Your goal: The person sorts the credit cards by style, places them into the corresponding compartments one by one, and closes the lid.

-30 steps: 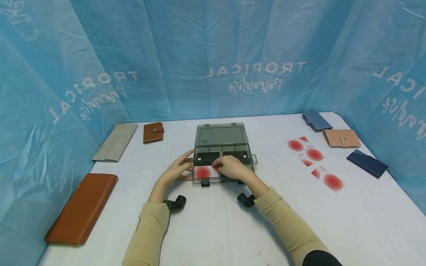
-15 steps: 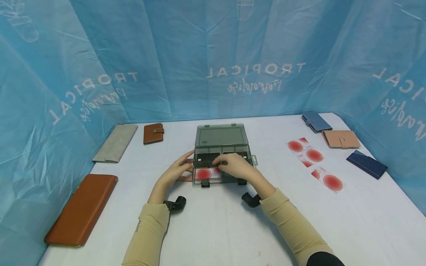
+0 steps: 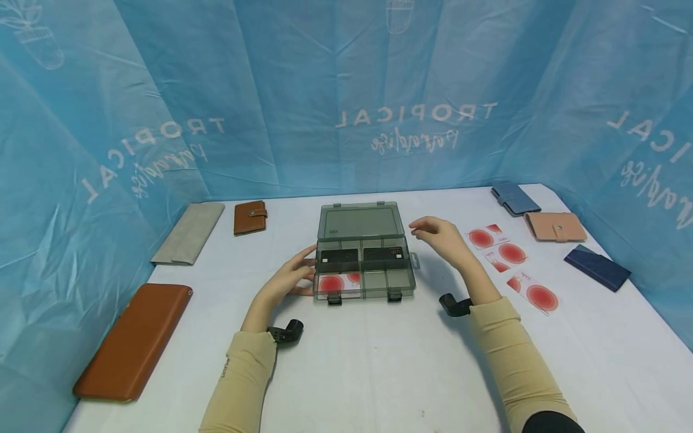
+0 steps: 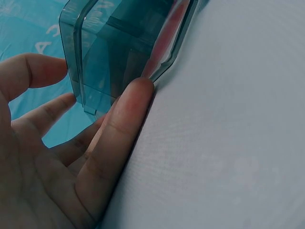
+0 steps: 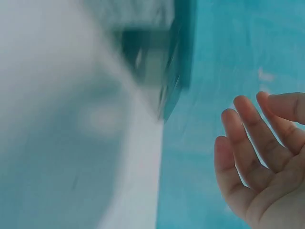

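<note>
A translucent green divided plastic box (image 3: 387, 281) stands with its lid (image 3: 360, 221) raised at the table's middle. Two black cards (image 3: 338, 260) lie side by side in its back compartments; a red-and-white card (image 3: 339, 282) lies in the front left one. My left hand (image 3: 284, 279) touches the box's left side with fairly straight, spread fingers, also seen in the left wrist view, where the thumb (image 4: 136, 100) meets the box wall. To the right of the box, my right hand (image 3: 441, 239) hovers above the table with relaxed fingers (image 5: 255, 138), holding nothing.
Several red-and-white cards (image 3: 511, 252) lie right of the box. Beyond them are a blue wallet (image 3: 515, 199), a tan one (image 3: 556, 225) and a navy one (image 3: 597, 267). At left lie a brown long wallet (image 3: 133, 341), a grey wallet (image 3: 188, 233) and a small brown wallet (image 3: 249, 218).
My right hand has let go of the red-and-white card, which now lies in the front left compartment, and has moved out of the box to the right. My left hand stays put.
</note>
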Demonstrator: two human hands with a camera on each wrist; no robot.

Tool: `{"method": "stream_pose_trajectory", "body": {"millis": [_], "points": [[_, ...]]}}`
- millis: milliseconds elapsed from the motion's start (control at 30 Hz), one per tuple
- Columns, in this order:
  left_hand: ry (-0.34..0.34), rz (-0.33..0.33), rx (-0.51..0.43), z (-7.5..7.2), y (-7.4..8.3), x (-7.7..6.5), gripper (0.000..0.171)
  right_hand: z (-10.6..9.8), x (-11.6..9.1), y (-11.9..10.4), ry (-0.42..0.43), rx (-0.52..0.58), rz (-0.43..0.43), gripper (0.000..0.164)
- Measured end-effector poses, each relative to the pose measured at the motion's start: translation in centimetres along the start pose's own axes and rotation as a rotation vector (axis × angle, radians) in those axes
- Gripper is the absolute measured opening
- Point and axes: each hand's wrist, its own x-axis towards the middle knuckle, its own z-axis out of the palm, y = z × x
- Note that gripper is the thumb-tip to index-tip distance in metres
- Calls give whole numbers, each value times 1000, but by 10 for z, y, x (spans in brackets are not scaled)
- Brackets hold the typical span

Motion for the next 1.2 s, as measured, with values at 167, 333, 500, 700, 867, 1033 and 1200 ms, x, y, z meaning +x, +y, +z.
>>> {"method": "stream_pose_trajectory", "body": {"millis": [167,333,500,700,867,1033,1200], "points": [[3,-2,1,0,1,0,62,-21,0,27,40,-52,74,28],[9,-19,-8,0,2,1,62,-39,2,50,40,-206,161,32],[5,-17,-14,1,1,0,61,-52,4,62,56,-451,244,36],[-9,-13,-11,2,9,-6,61,-64,9,72,-4,-550,411,52],[0,-12,-18,0,2,-1,62,-74,12,83,-64,-515,511,68],[4,-14,-16,0,0,0,62,-78,11,85,-88,-523,578,67],[4,-11,-17,-1,0,0,63,-78,10,81,-104,-539,551,65]]}}
